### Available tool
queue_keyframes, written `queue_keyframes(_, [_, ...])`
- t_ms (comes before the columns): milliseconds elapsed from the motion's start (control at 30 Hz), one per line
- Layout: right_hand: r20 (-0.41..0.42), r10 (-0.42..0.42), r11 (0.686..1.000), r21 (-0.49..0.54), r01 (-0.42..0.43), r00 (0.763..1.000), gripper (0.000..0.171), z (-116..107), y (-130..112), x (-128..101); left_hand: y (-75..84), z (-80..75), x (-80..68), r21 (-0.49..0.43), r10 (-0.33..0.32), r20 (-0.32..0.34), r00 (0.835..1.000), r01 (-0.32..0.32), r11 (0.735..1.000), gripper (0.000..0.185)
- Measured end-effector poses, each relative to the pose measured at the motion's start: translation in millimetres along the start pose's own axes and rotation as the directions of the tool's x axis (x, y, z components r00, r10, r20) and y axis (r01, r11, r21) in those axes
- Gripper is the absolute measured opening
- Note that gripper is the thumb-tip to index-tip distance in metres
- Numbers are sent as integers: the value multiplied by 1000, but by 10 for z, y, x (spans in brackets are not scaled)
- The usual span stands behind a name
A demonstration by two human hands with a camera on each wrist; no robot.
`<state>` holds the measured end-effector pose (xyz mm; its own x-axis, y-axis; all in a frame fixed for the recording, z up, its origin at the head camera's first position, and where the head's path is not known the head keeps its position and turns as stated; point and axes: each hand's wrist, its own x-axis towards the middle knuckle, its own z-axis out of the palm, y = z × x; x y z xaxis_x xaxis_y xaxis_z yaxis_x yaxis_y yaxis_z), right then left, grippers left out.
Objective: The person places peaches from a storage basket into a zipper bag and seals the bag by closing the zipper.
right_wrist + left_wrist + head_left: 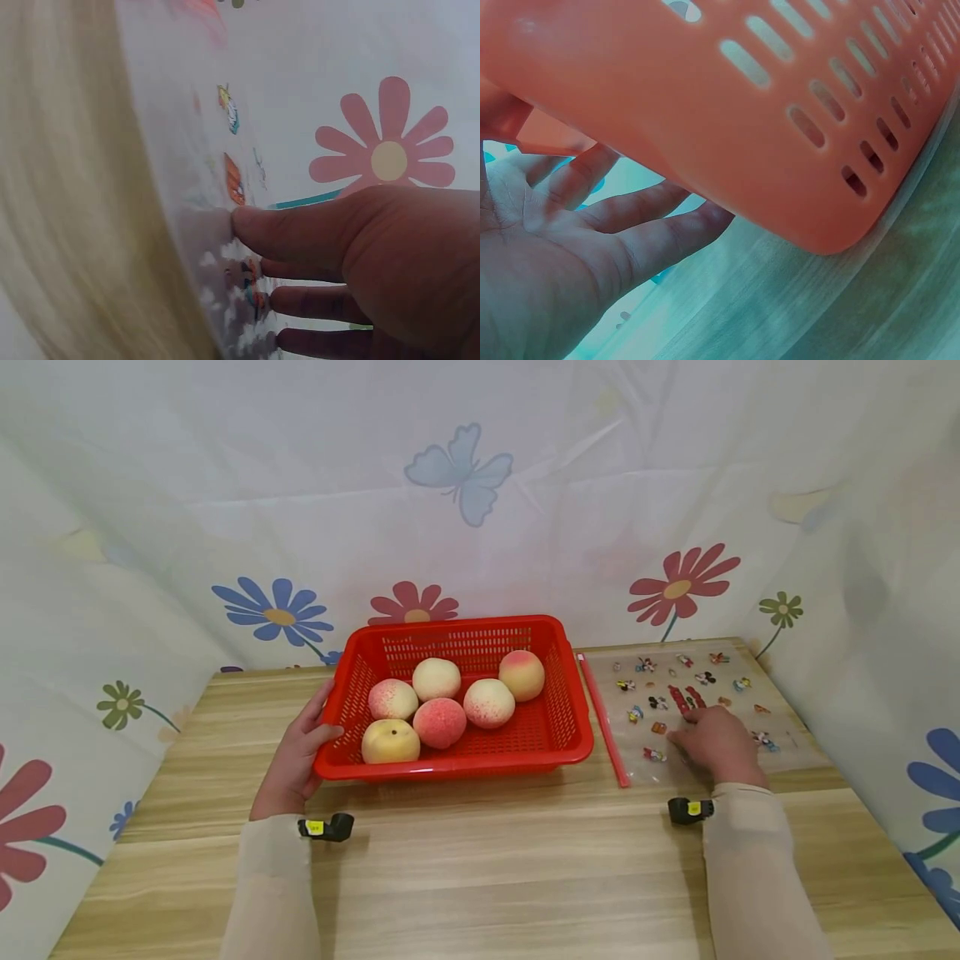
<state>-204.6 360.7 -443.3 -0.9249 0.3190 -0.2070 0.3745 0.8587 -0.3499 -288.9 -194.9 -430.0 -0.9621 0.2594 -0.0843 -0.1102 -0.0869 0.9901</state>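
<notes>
A red plastic basket (480, 766) stands on the table with several peaches (439, 723) in it, some pale, some pink, one yellow. My left hand (302, 752) holds its left side, thumb over the rim and fingers along the outside. In the left wrist view, the fingers (652, 236) reach under the edge of the basket (727, 142). To the right lies a flat clear zip bag (705, 752) printed with small cartoon figures. My right hand (720, 745) touches the bag with thumb and fingertips; the right wrist view shows these fingers (319, 302) fairly straight against the plastic.
A red slider strip (602, 720) runs along the bag's left edge, close to the basket's right side. The wood-grain table (510, 877) ends at a flowered cloth (555, 543) hanging behind and at both sides.
</notes>
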Motion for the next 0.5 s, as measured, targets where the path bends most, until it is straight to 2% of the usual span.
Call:
queue_keyframes(267, [-23,31,1000,3,-31,999,53,45,-46,25,1,2,2,3,7,1,1000,-7,1000,73])
queue_keyframes(500, [-39,23,1000,-11,-24,999,53,60,-38,32,7,3,-2,6,4,1,1000,-4,1000,73])
